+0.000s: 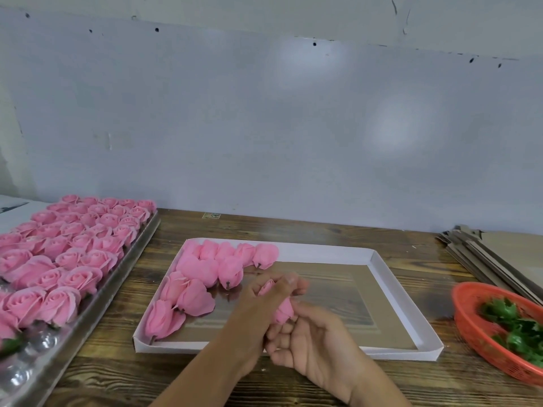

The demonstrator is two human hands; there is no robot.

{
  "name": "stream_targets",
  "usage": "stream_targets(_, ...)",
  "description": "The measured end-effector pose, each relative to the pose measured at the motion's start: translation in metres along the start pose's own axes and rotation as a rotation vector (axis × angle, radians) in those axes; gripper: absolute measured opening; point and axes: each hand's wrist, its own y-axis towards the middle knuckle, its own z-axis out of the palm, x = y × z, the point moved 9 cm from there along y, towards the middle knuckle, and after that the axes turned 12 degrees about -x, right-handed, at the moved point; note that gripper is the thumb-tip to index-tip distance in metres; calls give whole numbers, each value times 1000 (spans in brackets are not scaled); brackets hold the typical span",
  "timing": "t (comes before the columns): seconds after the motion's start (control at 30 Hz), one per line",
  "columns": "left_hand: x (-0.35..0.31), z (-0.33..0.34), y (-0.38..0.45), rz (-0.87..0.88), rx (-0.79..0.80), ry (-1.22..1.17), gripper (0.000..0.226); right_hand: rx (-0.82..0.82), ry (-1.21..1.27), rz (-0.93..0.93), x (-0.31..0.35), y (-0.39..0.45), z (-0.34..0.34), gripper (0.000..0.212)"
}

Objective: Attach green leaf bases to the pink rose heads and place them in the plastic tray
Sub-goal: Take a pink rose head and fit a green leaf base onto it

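A pink rose head is held low in the middle between both hands, over the white shallow box. My left hand grips its upper part with curled fingers. My right hand holds its lower end from below; any leaf base there is hidden. The clear plastic tray on the left holds several upright pink roses in rows, with empty cups at its near end. Green leaf bases lie in an orange basket at the right edge.
The white shallow box in the centre holds several loose pink rose heads lying on their sides at its left. A stack of flat cardboard lies at the back right. A grey wall stands behind the wooden table.
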Motion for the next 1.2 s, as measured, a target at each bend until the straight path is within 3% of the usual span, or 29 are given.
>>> stream_targets(0.1,-3,1,1,39,7,3,39,-12,-31,12,-2,-1,0,46)
stream_targets(0.3,-8,1,2,127,-29,108,28,-79,-61,-168,13,0,-2,39)
stream_targets(0.5,-25,4,0,323,63,180,16,-99,-23,-105,14,-1,-12,45)
stream_targets(0.73,-18,4,3,369,201,318,48,-145,-98,-114,19,0,-22,51)
stream_targets(0.9,-21,-8,8,402,92,334,38,-249,-227,-261,30,0,-29,64)
stream_targets(1.03,-22,-12,13,388,46,378,46,-247,-254,-390,40,-5,-28,41)
stream_targets(1.2,-16,-9,9,348,17,322,65,-77,123,-324,44,-6,-20,29)
